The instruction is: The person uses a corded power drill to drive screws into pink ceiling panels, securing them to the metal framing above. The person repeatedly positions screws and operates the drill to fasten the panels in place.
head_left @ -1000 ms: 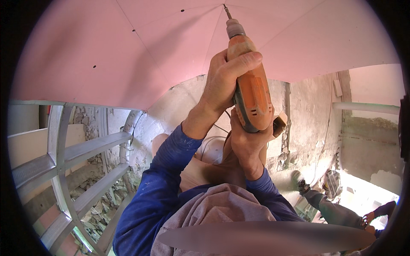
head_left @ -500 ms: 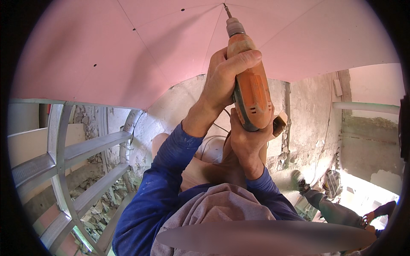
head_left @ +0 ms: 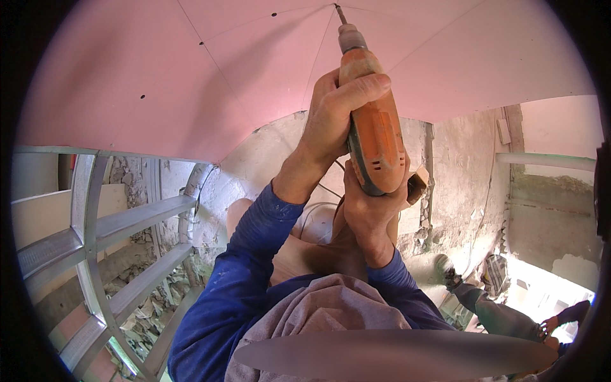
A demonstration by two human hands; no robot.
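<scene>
An orange and black power drill (head_left: 382,137) points away from me, its bit meeting a pink plasterboard panel (head_left: 254,70) at the top of the view. Wrapped round the drill's front body is my left hand (head_left: 334,114), with the thumb laid over the top. My right hand (head_left: 375,213) grips the drill low at its rear, where the handle is mostly hidden. At the bit's tip sits a dark spot that looks like a screw head, too small to make out. Several dark screw spots (head_left: 274,14) and thin drawn lines mark the pink panel.
A metal stud frame (head_left: 89,223) stands at the left, with rubble behind it. Beside my right hand is an open cardboard box (head_left: 417,184). A cable (head_left: 328,190) hangs below the drill. Another person's leg (head_left: 503,315) shows at the lower right, near a rough wall (head_left: 464,172).
Almost nothing differs. The view has shifted very slightly, and both hands keep their hold on the drill with its bit at the same spot on the panel.
</scene>
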